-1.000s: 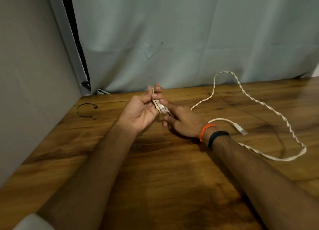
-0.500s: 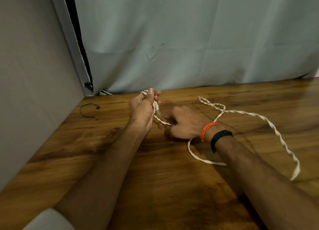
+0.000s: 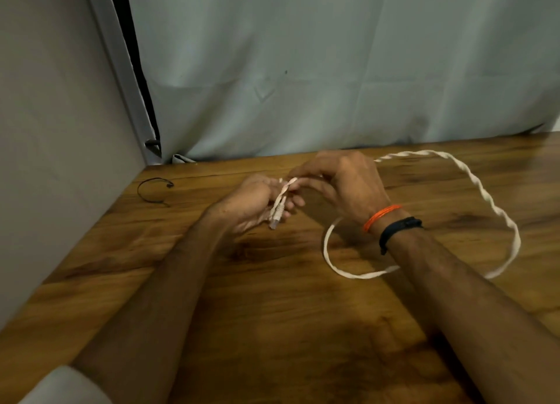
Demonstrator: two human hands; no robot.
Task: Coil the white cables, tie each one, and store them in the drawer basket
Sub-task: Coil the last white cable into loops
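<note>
Wood table (image 3: 272, 328) w/ a pale curtain (image 3: 333, 70) behind and a grey wall (image 3: 45, 130) at left; both hands meet near the table's back edge.

White cable (image 3: 491, 209): twisted-looking, one end w/ its plug (image 3: 277, 217) hanging down out of the left hand (image 3: 251, 203). From the hands it runs out right, swings round in one wide loop on the table, passes under the right forearm and curls back toward the wrist. Half a sec ago the slack lay looser, w/ a crossed kink by the right hand and a long tail trailing off right; a sec ago it sprawled further back & right w/ a second plug lying on the table. Now it's gathered into a single clean ring, so the first turn of the coil looks formed, approx.

Left hand: fingers curled, pinching the plug end plus a doubled strand against the palm. Right hand (image 3: 342, 182) has come up and over from lower on the table; its fingertips (image 3: 298, 186) pinch the cable right beside the left hand's grip, feeding the next length in. Orange thread band (image 3: 381, 217) & black band (image 3: 397, 230) on that wrist.

Judgement: early stage. Coiling under way, nothing tied yet, no drawer basket in view. Remaining loop still needs several wraps.

Further out: a thin black tie (image 3: 153, 191) lies loose near the wall, well apart from the hands, probably for binding the coil.
</note>
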